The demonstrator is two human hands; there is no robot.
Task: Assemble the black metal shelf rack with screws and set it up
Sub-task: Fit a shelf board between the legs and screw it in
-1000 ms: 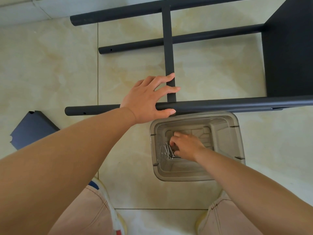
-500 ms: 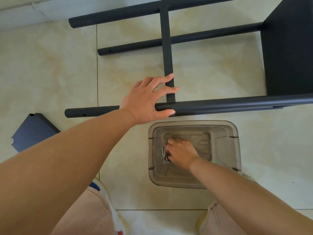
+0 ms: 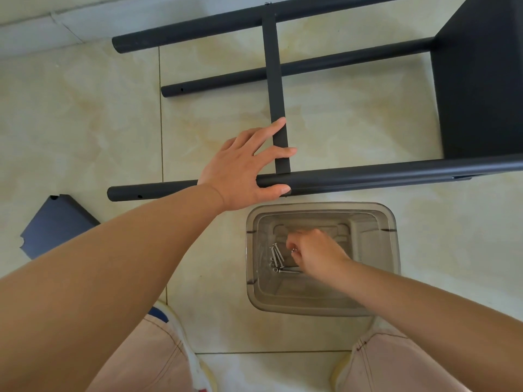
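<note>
In the bin [image 3: 393, 250], right hand [image 3: 314, 254] half-hides screws [image 3: 276, 257].

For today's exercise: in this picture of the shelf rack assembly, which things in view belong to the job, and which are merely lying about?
Belong to the job:
- black rack frame, steadied by the left hand
- screws in the clear plastic bin
- right hand, pinching one screw
- loose dark panel on the floor, probably another shelf part

Lying about:
- nothing clearly unrelated
</note>
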